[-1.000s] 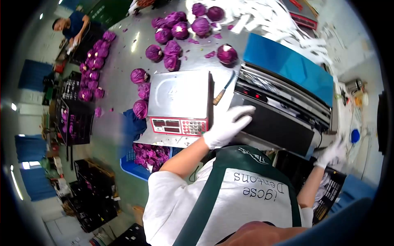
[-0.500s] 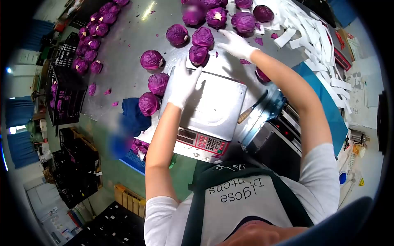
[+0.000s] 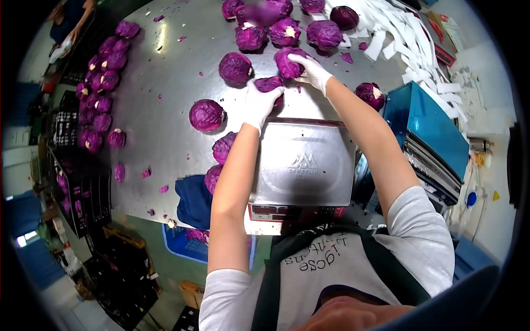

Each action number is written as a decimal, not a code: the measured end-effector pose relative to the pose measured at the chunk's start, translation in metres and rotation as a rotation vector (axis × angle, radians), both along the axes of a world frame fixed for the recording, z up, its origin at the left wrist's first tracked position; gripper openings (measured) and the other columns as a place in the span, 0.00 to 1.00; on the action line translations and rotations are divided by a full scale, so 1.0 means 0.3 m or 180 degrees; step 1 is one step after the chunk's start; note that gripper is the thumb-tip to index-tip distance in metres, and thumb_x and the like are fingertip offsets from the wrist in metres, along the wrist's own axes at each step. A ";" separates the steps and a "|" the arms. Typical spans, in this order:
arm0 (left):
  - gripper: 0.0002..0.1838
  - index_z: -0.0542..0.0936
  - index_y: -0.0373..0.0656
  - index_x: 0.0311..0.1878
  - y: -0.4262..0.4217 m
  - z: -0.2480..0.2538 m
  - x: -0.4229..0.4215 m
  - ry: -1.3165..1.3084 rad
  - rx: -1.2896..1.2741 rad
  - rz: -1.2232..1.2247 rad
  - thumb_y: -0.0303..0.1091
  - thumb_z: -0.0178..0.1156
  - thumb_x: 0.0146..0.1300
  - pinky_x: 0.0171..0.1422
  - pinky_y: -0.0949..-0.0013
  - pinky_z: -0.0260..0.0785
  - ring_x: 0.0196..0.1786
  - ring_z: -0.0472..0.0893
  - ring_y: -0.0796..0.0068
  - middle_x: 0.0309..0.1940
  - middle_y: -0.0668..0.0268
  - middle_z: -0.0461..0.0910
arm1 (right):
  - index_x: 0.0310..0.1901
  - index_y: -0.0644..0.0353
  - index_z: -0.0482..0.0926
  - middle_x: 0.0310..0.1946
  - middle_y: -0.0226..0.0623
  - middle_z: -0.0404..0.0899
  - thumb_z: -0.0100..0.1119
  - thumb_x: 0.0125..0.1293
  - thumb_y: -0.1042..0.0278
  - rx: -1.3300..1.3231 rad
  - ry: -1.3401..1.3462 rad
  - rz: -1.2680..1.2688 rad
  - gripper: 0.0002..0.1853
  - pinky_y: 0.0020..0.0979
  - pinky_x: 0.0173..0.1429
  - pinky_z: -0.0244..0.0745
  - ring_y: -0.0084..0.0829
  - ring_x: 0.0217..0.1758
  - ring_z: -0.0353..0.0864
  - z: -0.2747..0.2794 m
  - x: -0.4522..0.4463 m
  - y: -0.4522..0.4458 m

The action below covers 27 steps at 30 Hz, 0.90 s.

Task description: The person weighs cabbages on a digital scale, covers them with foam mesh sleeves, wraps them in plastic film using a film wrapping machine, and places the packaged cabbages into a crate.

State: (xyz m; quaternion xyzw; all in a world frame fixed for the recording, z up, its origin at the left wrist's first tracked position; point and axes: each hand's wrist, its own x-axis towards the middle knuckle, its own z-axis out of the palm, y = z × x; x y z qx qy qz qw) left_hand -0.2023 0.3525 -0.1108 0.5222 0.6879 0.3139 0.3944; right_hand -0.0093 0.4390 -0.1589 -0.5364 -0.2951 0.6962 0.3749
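My left hand (image 3: 259, 106), in a white glove, is closed around a red cabbage (image 3: 269, 84) just beyond the scale's far edge. Beside it, my gloved right hand (image 3: 314, 73) grips another red cabbage (image 3: 287, 62) from its right side. Both cabbages seem to be at the tabletop; whether they are lifted I cannot tell. Nearer my body stands a digital scale (image 3: 303, 182) with a bare metal plate and a red keypad partly hidden by my apron. Several more cabbages lie around my hands, among them one (image 3: 235, 68) to the left and one (image 3: 324, 35) farther off.
A row of cabbages (image 3: 102, 107) lines the table's left side near a black crate (image 3: 91, 182). White strips (image 3: 408, 33) are heaped at the far right, above a blue-covered machine (image 3: 428, 132). A dark blue cloth (image 3: 193, 201) hangs over the edge above a blue basket (image 3: 187, 251).
Both hands have come onto cabbages and closed around them; before, they were spread and empty. My view has shifted, and another person's arm now shows at the upper left.
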 end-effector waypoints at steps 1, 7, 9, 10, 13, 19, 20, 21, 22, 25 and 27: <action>0.45 0.67 0.31 0.61 -0.036 0.032 -0.012 -0.0082 0.0310 -0.0016 0.50 0.73 0.45 0.60 0.64 0.69 0.55 0.79 0.57 0.50 0.48 0.78 | 0.61 0.55 0.70 0.55 0.37 0.76 0.68 0.56 0.43 -0.0031 0.0318 -0.0085 0.36 0.39 0.64 0.68 0.32 0.62 0.73 0.026 0.039 -0.043; 0.49 0.60 0.32 0.68 -0.396 0.191 -0.020 -0.0586 0.1049 -0.0029 0.41 0.75 0.47 0.72 0.58 0.56 0.67 0.65 0.54 0.63 0.47 0.64 | 0.67 0.57 0.63 0.58 0.38 0.73 0.59 0.65 0.48 0.0924 0.0605 -0.0379 0.34 0.36 0.63 0.71 0.30 0.59 0.75 0.336 0.109 -0.591; 0.49 0.60 0.34 0.68 -0.509 0.189 -0.018 -0.0421 0.0969 -0.0228 0.41 0.75 0.47 0.73 0.56 0.55 0.69 0.61 0.51 0.63 0.47 0.62 | 0.71 0.59 0.55 0.61 0.42 0.70 0.64 0.62 0.55 0.1246 -0.0061 -0.0430 0.41 0.36 0.66 0.69 0.34 0.62 0.73 0.371 0.114 -0.773; 0.48 0.62 0.33 0.67 -0.557 0.186 -0.013 -0.0014 0.1163 -0.0348 0.41 0.76 0.46 0.72 0.56 0.56 0.66 0.63 0.52 0.61 0.48 0.64 | 0.73 0.60 0.51 0.62 0.44 0.68 0.67 0.60 0.59 0.1207 -0.0445 -0.0443 0.45 0.37 0.68 0.67 0.36 0.64 0.72 0.401 0.107 -0.854; 0.43 0.63 0.36 0.67 -0.665 0.181 0.034 0.0237 0.0854 -0.0451 0.37 0.73 0.49 0.71 0.58 0.57 0.64 0.66 0.54 0.59 0.51 0.65 | 0.73 0.68 0.47 0.67 0.55 0.60 0.71 0.56 0.54 0.1157 -0.1502 -0.0093 0.53 0.38 0.71 0.62 0.44 0.69 0.66 0.377 0.082 -1.003; 0.41 0.61 0.35 0.70 -0.735 0.117 0.036 0.0390 0.0777 -0.0543 0.43 0.67 0.57 0.73 0.58 0.53 0.67 0.65 0.52 0.64 0.47 0.65 | 0.71 0.71 0.49 0.68 0.62 0.57 0.67 0.61 0.55 0.1321 -0.2447 0.1415 0.47 0.36 0.75 0.53 0.49 0.73 0.59 0.415 0.124 -1.068; 0.41 0.61 0.34 0.69 -0.728 0.125 0.037 0.0422 0.0773 -0.0570 0.42 0.67 0.58 0.74 0.58 0.53 0.68 0.64 0.52 0.65 0.47 0.65 | 0.70 0.70 0.55 0.69 0.60 0.56 0.63 0.63 0.50 0.1536 -0.2676 0.1681 0.43 0.35 0.75 0.54 0.49 0.73 0.59 0.428 0.164 -1.037; 0.39 0.62 0.34 0.69 -0.715 0.126 0.029 0.0649 0.0918 -0.0689 0.41 0.66 0.59 0.74 0.58 0.53 0.68 0.65 0.52 0.65 0.46 0.65 | 0.69 0.68 0.58 0.69 0.59 0.57 0.61 0.63 0.48 0.1699 -0.3000 0.1894 0.41 0.36 0.74 0.57 0.50 0.71 0.61 0.441 0.211 -0.986; 0.36 0.61 0.34 0.70 -0.715 0.116 0.030 0.0332 0.0811 -0.0607 0.39 0.63 0.62 0.74 0.59 0.52 0.70 0.63 0.53 0.66 0.47 0.64 | 0.68 0.66 0.61 0.68 0.58 0.59 0.59 0.63 0.46 0.1862 -0.3306 0.2125 0.40 0.37 0.72 0.60 0.52 0.69 0.64 0.447 0.265 -0.916; 0.31 0.60 0.35 0.70 -0.705 0.095 0.023 -0.0220 0.0476 -0.0351 0.38 0.56 0.68 0.75 0.61 0.51 0.71 0.62 0.58 0.69 0.49 0.62 | 0.62 0.60 0.71 0.67 0.47 0.65 0.55 0.65 0.47 0.2124 -0.3724 0.1770 0.30 0.38 0.68 0.66 0.47 0.66 0.68 0.370 0.468 -0.581; 0.27 0.60 0.38 0.71 -0.706 0.075 0.018 -0.0214 0.0480 -0.0255 0.38 0.48 0.73 0.73 0.64 0.53 0.70 0.64 0.61 0.68 0.52 0.63 | 0.56 0.51 0.78 0.62 0.41 0.73 0.55 0.66 0.57 0.2418 -0.4330 0.1771 0.19 0.36 0.65 0.70 0.40 0.61 0.75 0.281 0.614 -0.326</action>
